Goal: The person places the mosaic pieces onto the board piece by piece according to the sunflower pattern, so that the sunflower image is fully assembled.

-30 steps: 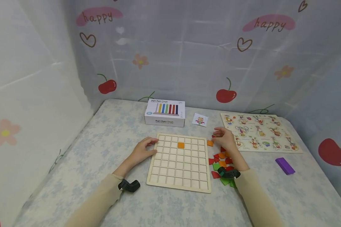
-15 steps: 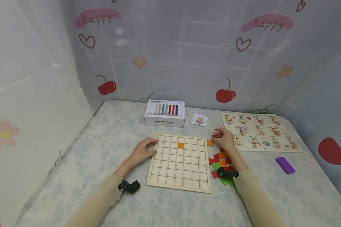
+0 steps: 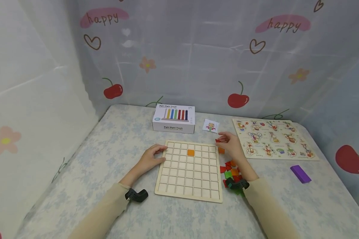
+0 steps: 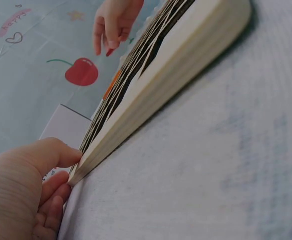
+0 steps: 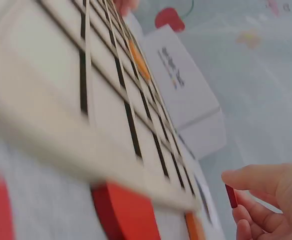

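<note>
While lifted, right hand (image 3: 231, 145) nearer board (image 3: 189, 171)

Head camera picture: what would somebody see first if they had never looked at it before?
Probably the wooden grid board in the middle of the table, with just one orange tile sitting in it near the far edge. The left hand rests on the board's left edge, and the right hand pinches a small red piece above the far right corner. A bright heap of red, orange and green pieces lies right of the board.
</note>
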`<state>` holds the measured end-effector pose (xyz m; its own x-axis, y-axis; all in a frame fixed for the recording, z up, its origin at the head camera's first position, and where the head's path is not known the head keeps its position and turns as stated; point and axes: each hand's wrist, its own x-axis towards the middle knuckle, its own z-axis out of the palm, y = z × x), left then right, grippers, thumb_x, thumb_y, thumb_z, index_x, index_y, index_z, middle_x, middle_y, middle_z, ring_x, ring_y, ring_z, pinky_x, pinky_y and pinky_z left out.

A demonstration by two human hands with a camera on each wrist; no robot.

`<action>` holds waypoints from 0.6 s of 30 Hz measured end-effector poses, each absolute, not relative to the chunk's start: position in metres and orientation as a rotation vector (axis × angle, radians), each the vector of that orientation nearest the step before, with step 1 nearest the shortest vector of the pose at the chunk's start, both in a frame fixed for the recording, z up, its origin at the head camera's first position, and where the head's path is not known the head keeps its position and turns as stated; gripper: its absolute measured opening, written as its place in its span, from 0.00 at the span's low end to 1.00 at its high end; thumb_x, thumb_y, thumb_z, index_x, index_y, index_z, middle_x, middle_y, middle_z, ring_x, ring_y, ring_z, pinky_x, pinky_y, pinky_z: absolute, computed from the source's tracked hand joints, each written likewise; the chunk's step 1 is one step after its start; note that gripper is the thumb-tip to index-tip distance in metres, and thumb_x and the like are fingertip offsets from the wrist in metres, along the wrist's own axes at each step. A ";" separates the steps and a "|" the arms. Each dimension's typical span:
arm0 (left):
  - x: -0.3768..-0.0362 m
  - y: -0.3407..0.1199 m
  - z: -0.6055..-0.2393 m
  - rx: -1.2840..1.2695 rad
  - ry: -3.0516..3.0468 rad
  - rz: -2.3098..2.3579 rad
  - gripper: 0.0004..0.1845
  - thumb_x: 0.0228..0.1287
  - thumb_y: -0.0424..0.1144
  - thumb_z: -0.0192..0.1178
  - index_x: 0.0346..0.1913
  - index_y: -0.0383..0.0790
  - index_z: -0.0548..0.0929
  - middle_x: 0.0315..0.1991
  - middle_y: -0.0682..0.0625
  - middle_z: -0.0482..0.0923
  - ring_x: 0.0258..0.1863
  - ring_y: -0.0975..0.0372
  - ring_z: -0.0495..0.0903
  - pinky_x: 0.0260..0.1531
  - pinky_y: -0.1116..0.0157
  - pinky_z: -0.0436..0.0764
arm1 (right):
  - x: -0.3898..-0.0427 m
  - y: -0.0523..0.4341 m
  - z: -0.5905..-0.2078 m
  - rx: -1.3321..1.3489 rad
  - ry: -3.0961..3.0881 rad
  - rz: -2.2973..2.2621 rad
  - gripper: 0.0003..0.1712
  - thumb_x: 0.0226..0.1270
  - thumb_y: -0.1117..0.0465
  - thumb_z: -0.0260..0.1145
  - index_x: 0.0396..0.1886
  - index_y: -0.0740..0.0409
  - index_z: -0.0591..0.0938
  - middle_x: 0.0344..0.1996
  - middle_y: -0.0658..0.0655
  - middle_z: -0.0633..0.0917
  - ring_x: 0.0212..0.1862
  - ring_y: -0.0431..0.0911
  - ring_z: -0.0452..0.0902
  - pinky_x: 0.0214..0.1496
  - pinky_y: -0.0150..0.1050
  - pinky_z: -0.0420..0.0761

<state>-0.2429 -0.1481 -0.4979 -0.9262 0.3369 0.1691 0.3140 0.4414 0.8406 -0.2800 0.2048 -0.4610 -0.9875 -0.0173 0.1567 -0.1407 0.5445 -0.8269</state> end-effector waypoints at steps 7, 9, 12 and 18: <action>-0.241 -0.151 -0.502 0.681 2.678 1.552 0.22 0.60 0.36 0.64 0.58 0.40 0.77 0.55 0.46 0.77 0.54 0.56 0.75 0.58 0.56 0.75 | -0.268 0.159 -0.452 0.274 -2.659 1.503 0.26 0.54 0.69 0.72 0.55 0.69 0.78 0.41 0.67 0.84 0.41 0.53 0.79 0.41 0.26 0.76; -0.241 -0.151 -0.503 0.700 2.692 1.551 0.22 0.60 0.35 0.64 0.58 0.40 0.77 0.54 0.46 0.77 0.53 0.56 0.75 0.57 0.56 0.75 | -0.265 0.145 -0.450 0.317 -2.675 1.524 0.26 0.54 0.68 0.72 0.55 0.68 0.78 0.41 0.66 0.84 0.41 0.52 0.78 0.41 0.28 0.77; -0.242 -0.151 -0.502 0.673 2.678 1.559 0.22 0.60 0.35 0.64 0.58 0.40 0.78 0.55 0.46 0.77 0.54 0.55 0.75 0.58 0.55 0.74 | -0.264 0.127 -0.451 0.408 -2.685 1.560 0.26 0.54 0.68 0.72 0.54 0.68 0.78 0.40 0.65 0.84 0.40 0.51 0.78 0.41 0.30 0.77; -0.243 -0.150 -0.499 0.629 2.626 1.566 0.23 0.60 0.35 0.64 0.59 0.41 0.77 0.57 0.45 0.76 0.58 0.53 0.74 0.62 0.51 0.72 | -0.268 0.104 -0.460 0.553 -2.693 1.533 0.23 0.53 0.69 0.72 0.51 0.68 0.80 0.37 0.65 0.85 0.35 0.46 0.77 0.37 0.29 0.77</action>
